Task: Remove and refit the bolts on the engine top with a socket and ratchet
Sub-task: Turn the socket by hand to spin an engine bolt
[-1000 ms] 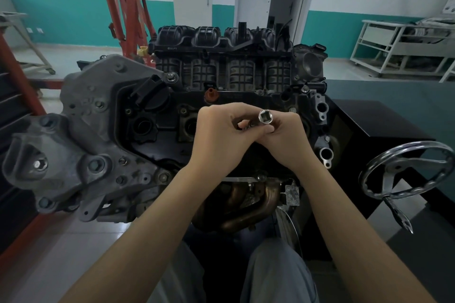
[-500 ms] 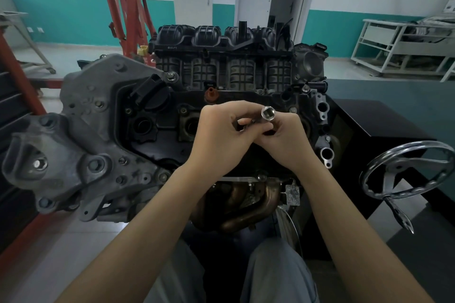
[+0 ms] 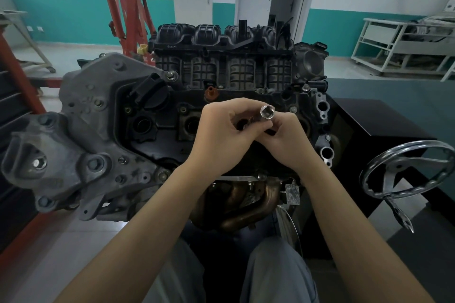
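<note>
One engine (image 3: 152, 135) fills the view under and beyond both hands, its black top cover directly beneath them. Behind the hands, one black intake manifold (image 3: 221, 56) shows four ribbed runners side by side. To the left of the hands sits one grey cast bracket (image 3: 73, 145), dotted with several bolt heads. Well to the right of the right hand stands one chrome handwheel (image 3: 408, 172) with its single crank handle hanging down. Below the wrists, one rusty exhaust manifold (image 3: 246, 204) curves downward.

Two hands meet over the cover, touching each other. The left hand (image 3: 221, 138) has its fingers curled in, pinching the lower end of the tool. The right hand (image 3: 285, 145) is likewise curled, fingertips gripping the one shiny socket (image 3: 267, 112), whose open hex mouth tilts up toward the camera, just above both hands. Whether a ratchet lies inside the grip I cannot tell.
</note>
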`<action>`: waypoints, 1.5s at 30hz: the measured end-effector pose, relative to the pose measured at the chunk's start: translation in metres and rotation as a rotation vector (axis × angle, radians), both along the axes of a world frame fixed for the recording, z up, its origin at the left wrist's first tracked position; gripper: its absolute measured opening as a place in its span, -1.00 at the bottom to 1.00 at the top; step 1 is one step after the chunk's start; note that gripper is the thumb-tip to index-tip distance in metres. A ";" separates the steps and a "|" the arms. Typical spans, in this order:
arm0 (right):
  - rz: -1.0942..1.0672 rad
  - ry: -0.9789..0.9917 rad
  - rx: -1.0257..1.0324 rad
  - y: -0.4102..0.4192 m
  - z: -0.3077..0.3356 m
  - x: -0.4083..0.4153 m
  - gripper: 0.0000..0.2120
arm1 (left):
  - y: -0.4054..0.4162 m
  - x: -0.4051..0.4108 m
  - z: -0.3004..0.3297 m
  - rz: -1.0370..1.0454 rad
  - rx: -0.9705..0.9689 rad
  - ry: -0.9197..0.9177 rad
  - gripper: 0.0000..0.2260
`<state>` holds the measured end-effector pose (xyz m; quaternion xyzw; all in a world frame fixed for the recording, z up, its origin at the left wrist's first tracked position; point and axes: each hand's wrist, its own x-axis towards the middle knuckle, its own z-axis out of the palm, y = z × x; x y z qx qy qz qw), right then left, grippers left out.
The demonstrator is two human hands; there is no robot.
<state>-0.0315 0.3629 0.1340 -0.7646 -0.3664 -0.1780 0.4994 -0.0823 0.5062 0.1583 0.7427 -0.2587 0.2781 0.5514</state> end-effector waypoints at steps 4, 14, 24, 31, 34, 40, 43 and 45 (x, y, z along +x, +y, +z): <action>-0.019 0.018 0.004 0.000 0.000 0.002 -0.69 | 0.003 0.001 -0.002 -0.075 -0.013 0.027 -0.75; -0.002 0.007 -0.028 0.001 0.002 -0.001 -0.63 | -0.005 -0.003 -0.004 -0.008 -0.067 -0.015 -0.76; -0.033 0.013 0.035 0.001 -0.003 0.003 -0.83 | -0.005 -0.001 -0.006 0.038 -0.090 -0.047 -0.76; -0.028 0.037 0.025 0.002 -0.003 0.002 -0.68 | 0.001 0.000 -0.005 -0.169 -0.151 0.018 -0.71; -0.053 0.015 0.024 0.002 -0.003 0.004 -0.77 | -0.001 0.001 -0.006 -0.047 -0.081 0.008 -0.76; -0.039 -0.003 -0.016 0.001 -0.002 0.002 -0.78 | -0.003 0.001 -0.007 -0.003 -0.070 0.024 -0.76; -0.056 0.012 -0.007 0.001 -0.002 0.003 -0.72 | 0.000 0.000 -0.005 -0.121 -0.068 0.071 -0.72; -0.066 0.007 0.002 0.001 -0.002 0.003 -0.69 | 0.001 0.000 -0.005 -0.105 -0.035 0.055 -0.71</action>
